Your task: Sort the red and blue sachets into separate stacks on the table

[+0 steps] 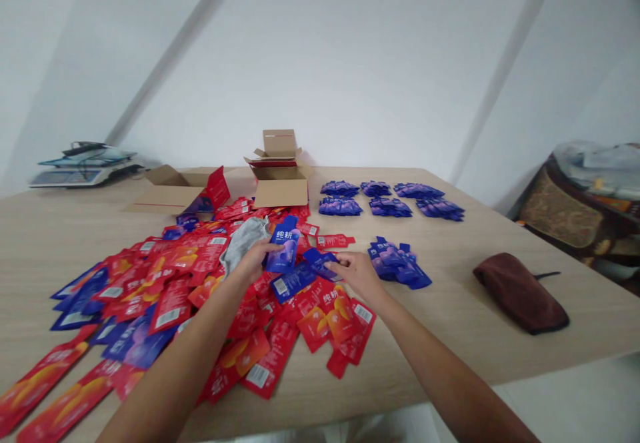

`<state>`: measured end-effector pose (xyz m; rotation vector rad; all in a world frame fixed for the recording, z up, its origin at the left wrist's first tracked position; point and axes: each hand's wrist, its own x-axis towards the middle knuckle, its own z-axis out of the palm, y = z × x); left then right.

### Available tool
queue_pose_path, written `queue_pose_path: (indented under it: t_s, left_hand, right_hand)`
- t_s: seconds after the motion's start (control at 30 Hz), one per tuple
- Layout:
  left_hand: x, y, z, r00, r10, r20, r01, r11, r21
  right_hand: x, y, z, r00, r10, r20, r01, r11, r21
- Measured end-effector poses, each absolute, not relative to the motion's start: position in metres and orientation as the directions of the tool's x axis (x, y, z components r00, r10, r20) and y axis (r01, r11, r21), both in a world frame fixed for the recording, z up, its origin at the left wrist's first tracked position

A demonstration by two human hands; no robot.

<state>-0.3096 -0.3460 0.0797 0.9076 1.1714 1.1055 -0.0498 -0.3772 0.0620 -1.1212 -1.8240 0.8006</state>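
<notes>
My left hand is closed on a blue pouch with white lettering, held up over the heap. To its right, my right hand pinches another blue pouch by its right end. Beneath both hands spreads a large heap of red pouches with some blue ones mixed in. One more blue pouch, barcode side up, lies just below the hands. A grey cloth rests on the heap by my left hand. Right of my right hand is a small loose pile of blue pouches.
Several blue stacks stand in two rows at the back right. Open cardboard boxes sit behind the heap. Scales stand far left. A dark red pouch-like case lies at the right, near a patterned chair carrying bags.
</notes>
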Motion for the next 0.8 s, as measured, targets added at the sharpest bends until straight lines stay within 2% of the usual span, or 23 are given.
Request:
queue_pose_path:
  t_s: [0.1,0.2,0.27,0.33,0.43,0.5,0.67,0.73,0.8]
  left_hand:
    - [-0.312,-0.355,0.079,0.071,0.953,-0.293,-0.162,0.301,0.940]
    - [-0.303,-0.365,0.077,0.098,0.944,-0.316,-0.200,0.329,0.923]
    - [-0.290,-0.370,0.075,0.119,0.940,-0.318,-0.232,0.338,0.912]
    - [-0.275,-0.375,0.073,0.131,0.939,-0.319,-0.254,0.343,0.904]
    - [-0.253,-0.377,0.066,0.127,0.934,-0.334,-0.261,0.357,0.897]
    - [-0.241,-0.375,0.057,0.108,0.939,-0.328,-0.268,0.345,0.899]
    - [-0.214,-0.360,0.035,-0.118,0.982,-0.147,-0.291,0.107,0.951]
    - [-0.200,-0.358,0.032,-0.209,0.975,-0.073,-0.269,0.015,0.963]
    - [-0.186,-0.358,0.034,-0.228,0.973,-0.045,-0.286,-0.023,0.958]
  right_hand:
    - [-0.051,-0.368,0.058,-0.208,0.907,0.366,0.335,0.417,-0.845]
    - [-0.056,-0.362,0.045,-0.185,0.950,0.252,0.089,0.271,-0.958]
    - [-0.059,-0.362,0.036,-0.166,0.974,0.152,-0.098,0.138,-0.986]
    - [-0.060,-0.363,0.034,-0.090,0.986,0.139,-0.157,0.124,-0.980]
    - [-0.055,-0.365,0.044,0.065,0.958,0.280,0.014,0.280,-0.960]
    - [-0.048,-0.363,0.053,0.103,0.930,0.354,0.160,0.336,-0.928]
    - [-0.044,-0.355,0.065,0.064,0.951,0.303,0.527,0.225,-0.819]
    - [-0.055,-0.351,0.064,0.044,0.967,0.250,0.534,0.189,-0.824]
    - [-0.073,-0.346,0.063,0.030,0.979,0.203,0.382,0.177,-0.907]
